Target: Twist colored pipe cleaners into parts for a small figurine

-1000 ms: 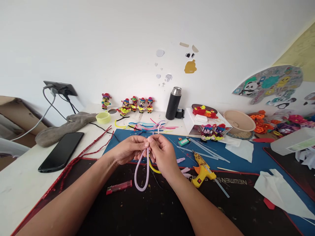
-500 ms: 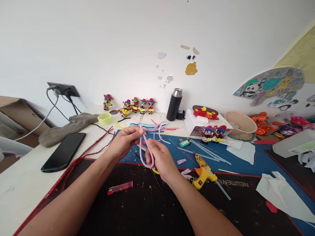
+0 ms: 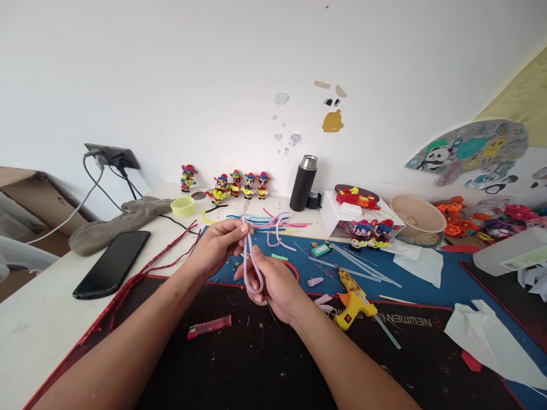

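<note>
A lilac pipe cleaner [image 3: 246, 273], bent into a long narrow loop, hangs in front of me above the mat. My left hand [image 3: 222, 242] pinches its top, where the two strands meet, between thumb and fingertips. Lower down, my right hand [image 3: 273, 279] closes around the right side of the loop, its thumb against the strand and its fingers curled behind. Behind the hands lie more lilac pipe cleaners [image 3: 280, 242] and several coloured ones [image 3: 256, 221]. Short lilac bits [image 3: 315, 281] rest on the blue mat to the right.
A yellow glue gun [image 3: 354, 299] and clear glue sticks [image 3: 356, 265] lie right, a red lighter [image 3: 209, 327] in front. The phone [image 3: 111, 265] is at the left. A black flask [image 3: 303, 182] and small pipe-cleaner figures [image 3: 220, 189] stand at the back.
My right hand has slid slightly down and left along the loop. The loop looks narrower, with its strands closer together. My left hand keeps its pinch at the top.
</note>
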`<state>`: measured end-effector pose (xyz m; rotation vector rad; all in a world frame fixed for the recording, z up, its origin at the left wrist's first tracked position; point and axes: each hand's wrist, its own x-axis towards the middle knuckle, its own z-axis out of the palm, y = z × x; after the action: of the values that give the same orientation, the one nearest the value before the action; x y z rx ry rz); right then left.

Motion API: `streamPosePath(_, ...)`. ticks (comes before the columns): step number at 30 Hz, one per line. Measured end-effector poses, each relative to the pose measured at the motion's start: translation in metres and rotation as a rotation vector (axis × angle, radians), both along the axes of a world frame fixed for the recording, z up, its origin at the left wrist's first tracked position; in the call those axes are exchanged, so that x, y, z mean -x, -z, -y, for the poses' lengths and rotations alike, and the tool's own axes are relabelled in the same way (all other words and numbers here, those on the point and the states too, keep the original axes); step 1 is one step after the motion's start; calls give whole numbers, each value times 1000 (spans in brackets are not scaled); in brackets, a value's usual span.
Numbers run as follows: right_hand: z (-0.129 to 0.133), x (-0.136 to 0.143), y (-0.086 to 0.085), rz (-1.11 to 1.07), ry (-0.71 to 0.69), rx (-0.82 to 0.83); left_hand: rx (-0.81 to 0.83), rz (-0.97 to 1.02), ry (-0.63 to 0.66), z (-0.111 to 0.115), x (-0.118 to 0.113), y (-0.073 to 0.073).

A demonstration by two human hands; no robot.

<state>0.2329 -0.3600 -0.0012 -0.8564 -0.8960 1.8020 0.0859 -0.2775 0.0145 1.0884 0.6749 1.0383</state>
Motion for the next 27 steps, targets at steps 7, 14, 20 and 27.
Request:
streamPosePath(7,-2,-1,1,-43,63,55,-17,48,-7,-2,1,3)
streamPosePath(14,-2,0,2,90,136,-6,-30,12,-87,-3,2,0)
streamPosePath(20,-3,-2,3,151,152,0,-53,54,-151,-7,5,-2)
streamPosePath(27,-4,-5,0,-50,51,133,-101,98,-211,-11,10,-5)
